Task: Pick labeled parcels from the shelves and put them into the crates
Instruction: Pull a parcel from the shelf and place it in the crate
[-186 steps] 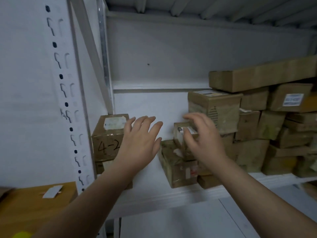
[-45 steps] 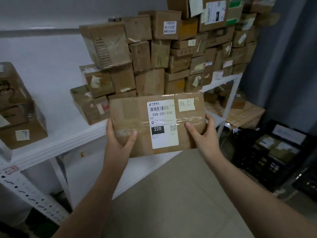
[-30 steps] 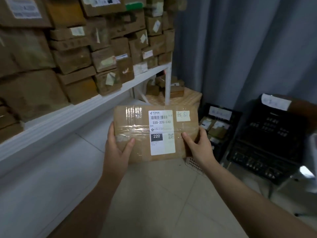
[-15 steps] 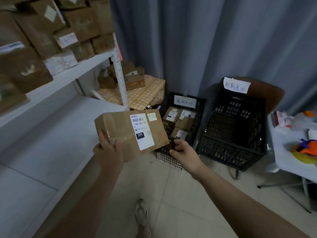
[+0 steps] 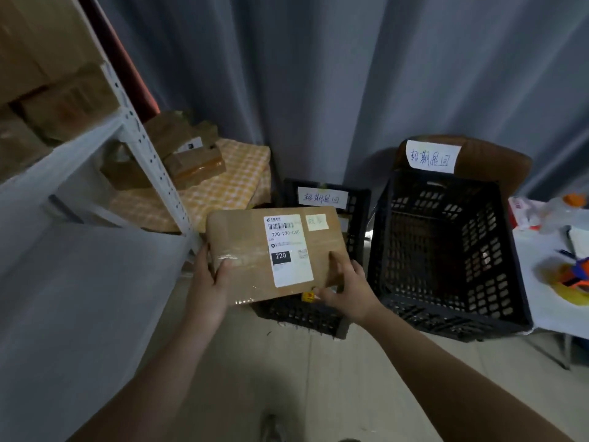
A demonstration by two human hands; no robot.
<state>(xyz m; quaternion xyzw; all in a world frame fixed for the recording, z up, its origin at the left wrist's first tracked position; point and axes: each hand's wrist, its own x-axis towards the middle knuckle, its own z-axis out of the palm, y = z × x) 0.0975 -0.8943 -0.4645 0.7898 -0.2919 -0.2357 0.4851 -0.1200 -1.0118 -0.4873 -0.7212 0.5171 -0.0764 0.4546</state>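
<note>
A flat brown cardboard parcel (image 5: 248, 250) with a white shipping label reading 220 and a small yellow note is held level in front of me. My left hand (image 5: 207, 282) grips its left edge and my right hand (image 5: 344, 288) grips its lower right corner. The parcel hovers over a small black crate (image 5: 302, 314) on the floor, which it mostly hides. A larger black crate (image 5: 446, 250) stands to the right, and nothing shows inside it. Each crate carries a white handwritten paper label.
A white metal shelf (image 5: 95, 138) with stacked brown boxes fills the left side. Loose boxes (image 5: 188, 157) lie on a yellow checked cloth behind its post. A grey curtain hangs behind. A white table (image 5: 548, 282) with tape rolls stands at right.
I have turned right from the shelf and come closer to the crates. The parcel has moved over the small crate, and my right hand has gone back onto it.
</note>
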